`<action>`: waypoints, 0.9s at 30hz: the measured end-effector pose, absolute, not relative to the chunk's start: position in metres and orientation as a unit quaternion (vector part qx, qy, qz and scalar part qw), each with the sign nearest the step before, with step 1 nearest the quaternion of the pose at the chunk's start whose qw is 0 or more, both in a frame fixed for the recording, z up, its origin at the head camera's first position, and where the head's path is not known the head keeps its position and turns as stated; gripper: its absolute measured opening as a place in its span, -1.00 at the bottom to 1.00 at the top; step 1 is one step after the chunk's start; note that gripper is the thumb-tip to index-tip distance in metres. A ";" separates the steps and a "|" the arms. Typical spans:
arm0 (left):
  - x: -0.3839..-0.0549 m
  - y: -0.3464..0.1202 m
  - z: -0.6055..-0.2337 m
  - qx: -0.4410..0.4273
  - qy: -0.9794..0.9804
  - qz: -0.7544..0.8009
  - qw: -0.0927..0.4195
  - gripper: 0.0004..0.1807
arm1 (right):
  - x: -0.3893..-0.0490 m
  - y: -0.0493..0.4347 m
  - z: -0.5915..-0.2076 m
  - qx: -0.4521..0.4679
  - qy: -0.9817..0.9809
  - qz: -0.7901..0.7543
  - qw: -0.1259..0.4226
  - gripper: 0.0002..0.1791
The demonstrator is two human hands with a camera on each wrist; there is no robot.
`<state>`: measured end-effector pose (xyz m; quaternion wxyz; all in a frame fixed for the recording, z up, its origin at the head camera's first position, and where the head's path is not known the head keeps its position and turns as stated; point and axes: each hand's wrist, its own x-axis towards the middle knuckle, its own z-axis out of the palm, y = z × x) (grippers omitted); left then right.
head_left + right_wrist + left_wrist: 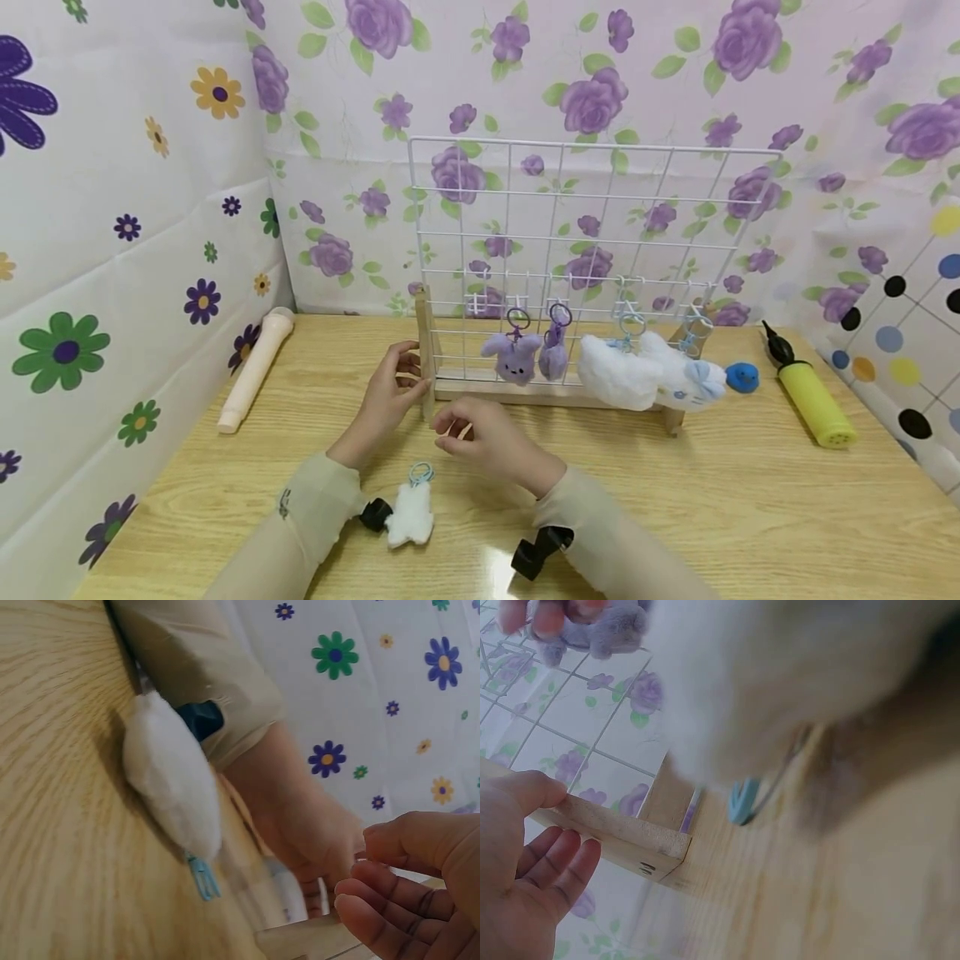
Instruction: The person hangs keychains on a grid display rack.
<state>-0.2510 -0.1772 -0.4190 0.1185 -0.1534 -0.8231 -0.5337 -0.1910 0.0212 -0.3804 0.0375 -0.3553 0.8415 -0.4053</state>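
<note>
My left hand [386, 396] grips the left wooden upright [426, 337] of a white wire grid rack [555, 242], thumb on one side and fingers on the other in the left wrist view. Just right of that post, my right hand [487, 437] hovers with loosely bent fingers, holding nothing. A white plush keychain [411, 515] with a light blue ring lies on the table beside my left forearm. Purple plush keychains [516, 358] hang from hooks on the grid. Farther right hang a fluffy white plush [615, 372] and another white plush with a blue bow [690, 383].
A pale, microphone-shaped tube [257, 371] lies at the table's left. On the right are a small blue duck-like toy [742, 377] and a yellow hand pump [816, 404] with a black nozzle. Floral cloths [345, 167] hang behind and at the sides.
</note>
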 end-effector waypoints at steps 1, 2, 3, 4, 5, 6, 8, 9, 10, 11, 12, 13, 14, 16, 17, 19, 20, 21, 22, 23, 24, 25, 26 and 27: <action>-0.251 -0.177 -0.419 -0.154 -0.823 -0.534 0.118 -0.37 | -0.192 0.020 -0.383 -0.354 0.843 -0.403 0.044 -0.83; -0.251 -0.177 -0.419 -0.152 -0.822 -0.536 0.117 -0.37 | -0.193 0.019 -0.385 -0.353 0.844 -0.401 0.050 -0.82; -0.251 -0.177 -0.419 -0.152 -0.822 -0.537 0.116 -0.37 | -0.193 0.018 -0.386 -0.351 0.846 -0.398 0.056 -0.82; -0.251 -0.177 -0.419 -0.152 -0.821 -0.538 0.116 -0.37 | -0.194 0.017 -0.388 -0.350 0.847 -0.396 0.059 -0.82; -0.251 -0.177 -0.419 -0.152 -0.821 -0.539 0.116 -0.37 | -0.194 0.016 -0.389 -0.349 0.848 -0.393 0.061 -0.82; -0.251 -0.177 -0.420 -0.151 -0.820 -0.539 0.115 -0.37 | -0.195 0.015 -0.391 -0.352 0.849 -0.390 0.060 -0.82; -0.252 -0.177 -0.420 -0.152 -0.820 -0.540 0.118 -0.38 | -0.196 0.013 -0.394 -0.356 0.849 -0.386 0.059 -0.83; -0.251 -0.177 -0.420 -0.152 -0.820 -0.539 0.118 -0.38 | -0.197 0.012 -0.395 -0.358 0.850 -0.382 0.060 -0.83; -0.251 -0.177 -0.419 -0.150 -0.821 -0.539 0.115 -0.38 | -0.198 0.011 -0.396 -0.363 0.850 -0.378 0.059 -0.83; -0.249 -0.176 -0.415 -0.150 -0.823 -0.536 0.114 -0.38 | -0.198 0.009 -0.398 -0.366 0.849 -0.376 0.061 -0.84; -0.246 -0.175 -0.411 -0.150 -0.825 -0.534 0.111 -0.38 | -0.199 0.008 -0.399 -0.367 0.849 -0.374 0.066 -0.84; -0.242 -0.174 -0.407 -0.148 -0.826 -0.532 0.109 -0.39 | -0.199 0.007 -0.400 -0.368 0.847 -0.376 0.073 -0.84; -0.238 -0.172 -0.401 -0.148 -0.827 -0.532 0.106 -0.39 | -0.200 0.005 -0.402 -0.370 0.845 -0.377 0.078 -0.85; -0.235 -0.171 -0.397 -0.149 -0.829 -0.529 0.104 -0.40 | -0.200 0.002 -0.404 -0.368 0.846 -0.377 0.088 -0.86; -0.236 -0.171 -0.398 -0.151 -0.828 -0.530 0.106 -0.40 | -0.200 0.001 -0.406 -0.366 0.846 -0.377 0.092 -0.87; -0.240 -0.173 -0.405 -0.152 -0.824 -0.535 0.112 -0.40 | -0.201 -0.002 -0.409 -0.364 0.849 -0.371 0.094 -0.88; -0.244 -0.175 -0.410 -0.154 -0.822 -0.537 0.116 -0.40 | -0.201 -0.003 -0.411 -0.364 0.852 -0.364 0.092 -0.88; -0.248 -0.176 -0.416 -0.155 -0.821 -0.537 0.119 -0.40 | -0.201 -0.004 -0.412 -0.363 0.857 -0.355 0.092 -0.88; -0.251 -0.177 -0.420 -0.157 -0.819 -0.538 0.122 -0.39 | -0.201 -0.005 -0.413 -0.363 0.859 -0.349 0.092 -0.88; -0.250 -0.177 -0.420 -0.160 -0.817 -0.539 0.125 -0.40 | -0.201 -0.006 -0.414 -0.362 0.861 -0.344 0.092 -0.87; -0.251 -0.178 -0.420 -0.162 -0.817 -0.539 0.127 -0.40 | -0.201 -0.007 -0.415 -0.362 0.864 -0.338 0.092 -0.86; -0.251 -0.178 -0.420 -0.163 -0.817 -0.539 0.126 -0.40 | -0.201 -0.007 -0.416 -0.362 0.866 -0.332 0.092 -0.85; -0.251 -0.178 -0.420 -0.165 -0.817 -0.537 0.129 -0.40 | -0.201 -0.008 -0.417 -0.362 0.868 -0.328 0.093 -0.84; -0.251 -0.178 -0.420 -0.166 -0.817 -0.536 0.130 -0.40 | -0.202 -0.009 -0.417 -0.361 0.870 -0.324 0.093 -0.84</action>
